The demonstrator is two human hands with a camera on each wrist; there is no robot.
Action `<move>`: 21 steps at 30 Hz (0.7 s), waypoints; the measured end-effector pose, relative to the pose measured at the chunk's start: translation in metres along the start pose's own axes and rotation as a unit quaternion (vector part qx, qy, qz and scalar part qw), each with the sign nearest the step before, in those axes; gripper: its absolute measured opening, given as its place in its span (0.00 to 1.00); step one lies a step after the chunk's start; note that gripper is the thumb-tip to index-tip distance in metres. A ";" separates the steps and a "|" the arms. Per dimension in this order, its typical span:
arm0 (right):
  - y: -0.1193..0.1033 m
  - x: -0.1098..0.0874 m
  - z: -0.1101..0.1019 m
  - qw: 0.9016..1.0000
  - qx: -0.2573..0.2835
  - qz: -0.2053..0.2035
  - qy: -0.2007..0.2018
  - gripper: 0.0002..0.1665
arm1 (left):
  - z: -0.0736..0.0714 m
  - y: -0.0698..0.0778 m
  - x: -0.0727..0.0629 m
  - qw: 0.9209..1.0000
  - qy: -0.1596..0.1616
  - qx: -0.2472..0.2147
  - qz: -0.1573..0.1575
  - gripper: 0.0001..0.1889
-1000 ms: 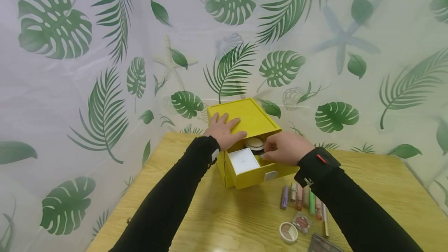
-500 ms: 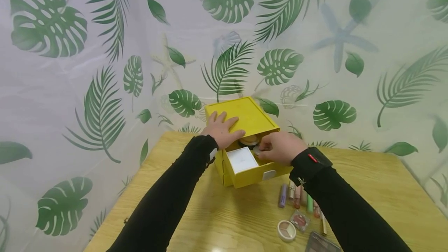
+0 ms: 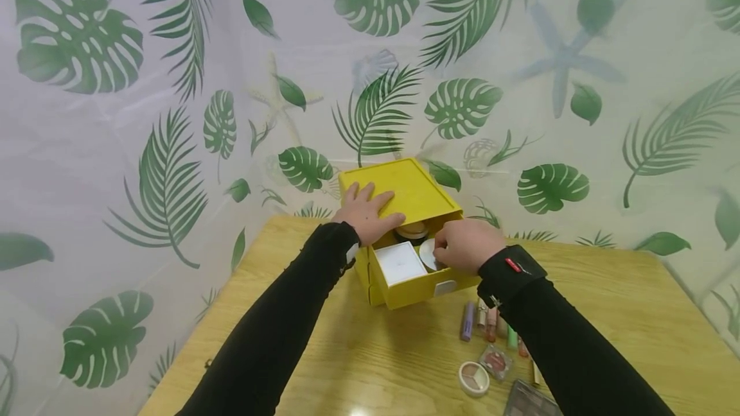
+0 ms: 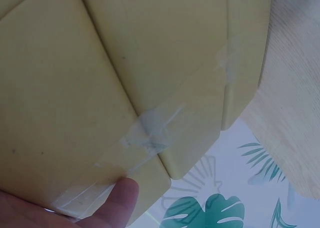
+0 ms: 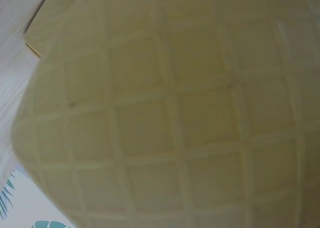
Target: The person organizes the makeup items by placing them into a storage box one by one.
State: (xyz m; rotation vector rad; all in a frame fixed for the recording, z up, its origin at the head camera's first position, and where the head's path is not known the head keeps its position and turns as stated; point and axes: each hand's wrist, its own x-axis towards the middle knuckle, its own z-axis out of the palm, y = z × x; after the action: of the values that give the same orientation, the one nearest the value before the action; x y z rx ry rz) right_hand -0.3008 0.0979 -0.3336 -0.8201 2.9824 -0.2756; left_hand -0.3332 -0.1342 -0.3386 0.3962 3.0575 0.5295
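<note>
A yellow drawer box (image 3: 413,191) stands on the table with its upper drawer (image 3: 424,289) pulled out. My left hand (image 3: 366,214) rests on the lid, fingers spread; in the left wrist view a fingertip (image 4: 125,195) lies against the box side. Inside the drawer are a white square box (image 3: 400,263) and a dark-rimmed round compact (image 3: 412,232). My right hand (image 3: 469,244) reaches over the drawer's right side, its curled fingers pinching the edge of a round white compact (image 3: 428,253). The fingertips are partly hidden. A yellow grid-patterned wall (image 5: 175,112) fills the right wrist view.
Several lipstick-like tubes (image 3: 491,325) lie in front of the box, partly under my right forearm. Nearer are a round three-colour palette (image 3: 474,379), a square blush case (image 3: 495,362) and a dark palette (image 3: 528,401). A leaf-patterned sheet (image 3: 370,114) hangs behind the table (image 3: 358,352).
My right hand has brought the round white compact into the drawer, beside the white box, where it now shows flatter. My left hand stays on the lid. The view has shifted slightly.
</note>
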 end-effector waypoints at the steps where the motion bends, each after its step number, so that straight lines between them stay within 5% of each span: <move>1: 0.000 0.000 0.001 1.000 -0.006 0.000 0.003 0.19 | -0.001 0.000 -0.001 1.000 -0.001 -0.002 -0.001 0.38; 7: -0.001 -0.005 0.009 0.998 -0.004 0.009 0.060 0.23 | 0.000 -0.001 0.000 1.000 0.002 0.000 0.001 0.38; 11: 0.002 -0.010 0.020 0.987 0.013 0.004 0.160 0.17 | 0.000 0.000 0.001 1.000 0.003 0.008 0.001 0.38; 14: 0.004 -0.018 0.029 0.967 0.033 -0.021 0.252 0.11 | 0.000 0.001 0.001 1.000 0.000 0.006 0.001 0.38; 21: -0.005 -0.045 0.043 0.900 0.046 -0.120 0.417 0.06 | 0.002 -0.004 0.003 1.000 -0.001 0.005 0.000 0.38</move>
State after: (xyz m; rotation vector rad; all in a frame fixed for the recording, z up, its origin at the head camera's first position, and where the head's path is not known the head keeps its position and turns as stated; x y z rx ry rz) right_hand -0.2557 0.1093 -0.3758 -1.3378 3.5528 -1.0045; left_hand -0.3368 -0.1364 -0.3414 0.3972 3.0595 0.5124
